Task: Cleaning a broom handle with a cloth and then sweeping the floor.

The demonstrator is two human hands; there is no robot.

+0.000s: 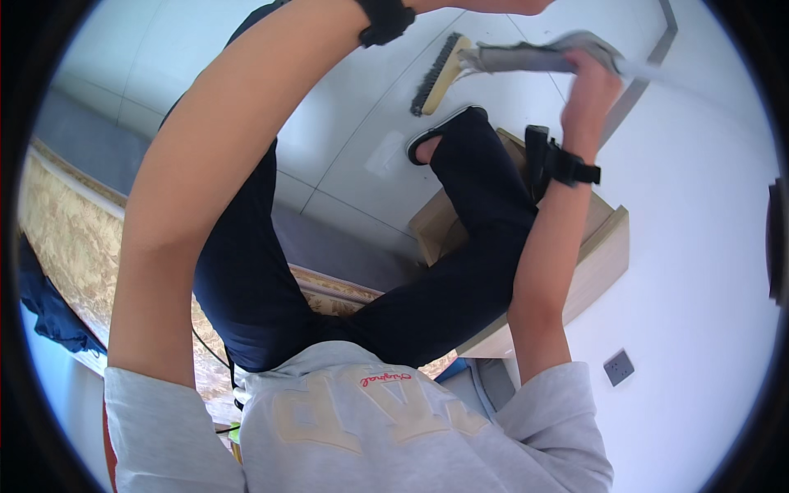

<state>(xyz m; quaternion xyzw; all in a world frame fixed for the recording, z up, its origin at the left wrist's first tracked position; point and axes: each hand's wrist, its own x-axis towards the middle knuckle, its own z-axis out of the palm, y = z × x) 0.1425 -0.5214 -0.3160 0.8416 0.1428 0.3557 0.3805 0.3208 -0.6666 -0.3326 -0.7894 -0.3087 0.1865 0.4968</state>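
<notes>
My right hand [593, 77] is closed around a grey cloth [524, 58], which looks wrapped along a pale pole and is blurred near the fingers. The cloth's frayed end reaches a brush head [442, 75] with a cream block and dark grey bristles, tilted just above or on the floor; I cannot tell whether it touches. My left hand [524, 5] is at the top edge, mostly cut off, above the cloth and apart from it in the picture. Its fingers are hidden. Both wrists wear black straps, and the right one carries a small black device.
My legs are spread over the white tiled floor [351, 142], with one dark shoe [447, 126] near the brush. A wooden nightstand [601, 246] stands at right against the white wall [690, 246] with a socket [618, 368]. Behind me is a patterned mattress [74, 228].
</notes>
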